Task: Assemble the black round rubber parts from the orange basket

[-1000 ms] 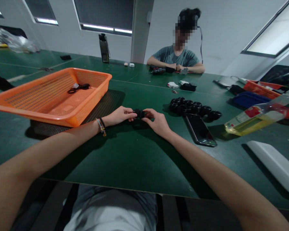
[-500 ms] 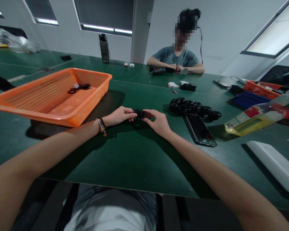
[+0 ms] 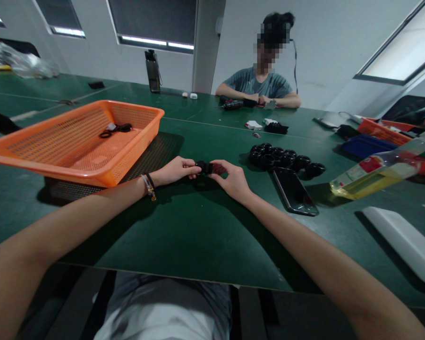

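Note:
Between my two hands, just above the green table, is a small black part, roundish and glossy; its exact kind is too small to make out. My left hand pinches its left end between thumb and fingers. At the other end, the thumb and fingertips of my right hand grip it. To the right of my right hand stands a cluster of several black round hollow parts, grouped close together on the table.
An orange perforated basket with a black cable stands left. Right lie a phone, a tilted bottle of yellow liquid and a white block. Across the table sits a person behind a power drill.
Almost nothing differs. Both hands stay in the same place around the small black part, which looks very slightly turned between the fingers.

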`<action>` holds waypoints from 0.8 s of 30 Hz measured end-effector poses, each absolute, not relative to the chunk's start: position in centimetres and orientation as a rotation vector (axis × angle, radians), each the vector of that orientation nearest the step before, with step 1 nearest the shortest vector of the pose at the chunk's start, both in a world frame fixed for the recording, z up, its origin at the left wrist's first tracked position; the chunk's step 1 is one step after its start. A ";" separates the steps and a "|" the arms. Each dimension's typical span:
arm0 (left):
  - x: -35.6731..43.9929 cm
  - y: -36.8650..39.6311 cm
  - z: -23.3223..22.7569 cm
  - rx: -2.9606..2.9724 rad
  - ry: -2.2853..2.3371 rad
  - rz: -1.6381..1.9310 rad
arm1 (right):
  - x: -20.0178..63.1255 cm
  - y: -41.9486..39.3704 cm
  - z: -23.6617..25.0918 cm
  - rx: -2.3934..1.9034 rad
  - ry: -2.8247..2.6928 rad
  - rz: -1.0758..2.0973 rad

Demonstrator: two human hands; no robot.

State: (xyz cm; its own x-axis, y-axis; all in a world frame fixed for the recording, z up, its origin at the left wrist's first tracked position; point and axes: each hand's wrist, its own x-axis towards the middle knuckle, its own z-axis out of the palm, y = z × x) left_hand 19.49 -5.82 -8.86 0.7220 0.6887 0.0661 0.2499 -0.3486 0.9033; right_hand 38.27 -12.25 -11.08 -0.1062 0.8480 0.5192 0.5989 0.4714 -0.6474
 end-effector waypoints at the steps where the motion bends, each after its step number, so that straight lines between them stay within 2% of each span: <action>1: 19.5 -5.8 -8.8 1.924 0.723 0.549 | 38.3 -12.2 -11.1 -1.228 -1.807 0.344; 24: 19.4 -5.7 -9.0 1.921 0.709 0.546 | 38.3 -12.2 -11.1 -1.268 -1.817 0.336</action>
State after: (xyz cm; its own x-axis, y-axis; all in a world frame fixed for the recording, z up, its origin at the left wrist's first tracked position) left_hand 19.38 -5.71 -9.02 0.7287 0.6813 0.0697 0.2417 -0.3511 0.9046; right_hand 38.34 -12.16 -11.12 -0.1025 0.8612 0.4978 0.6262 0.4447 -0.6404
